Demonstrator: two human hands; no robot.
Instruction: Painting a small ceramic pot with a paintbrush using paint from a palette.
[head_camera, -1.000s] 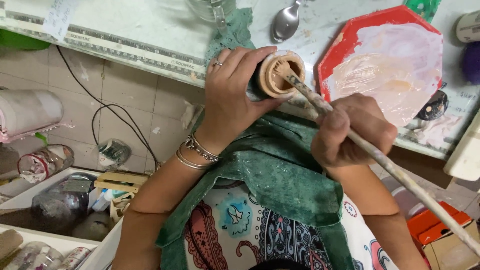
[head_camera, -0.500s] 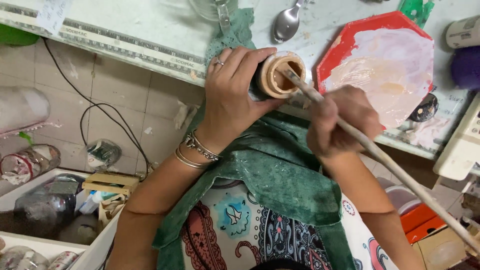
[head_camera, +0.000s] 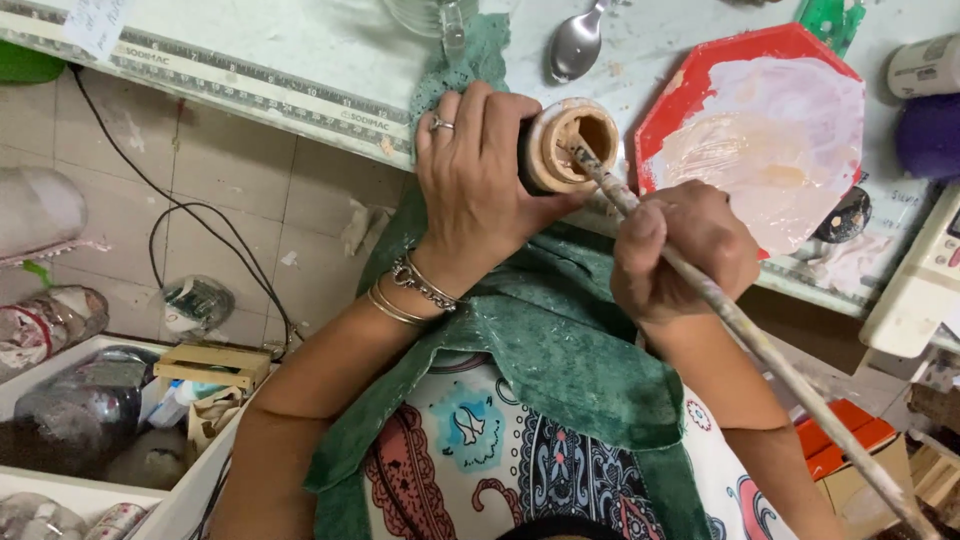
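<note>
Fingers of the left hand curl closed around a small tan round jar at the worktable's near edge. The right hand pinches a long paint-caked brush, tip inside the jar's mouth.

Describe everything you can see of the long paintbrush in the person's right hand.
The paintbrush is a long, thin stick, pale and crusted with dried paint. It slants from the lower right up to the small tan jar, its tip at the jar's open mouth. The right hand grips it near the tip; the left hand holds the jar.
</note>
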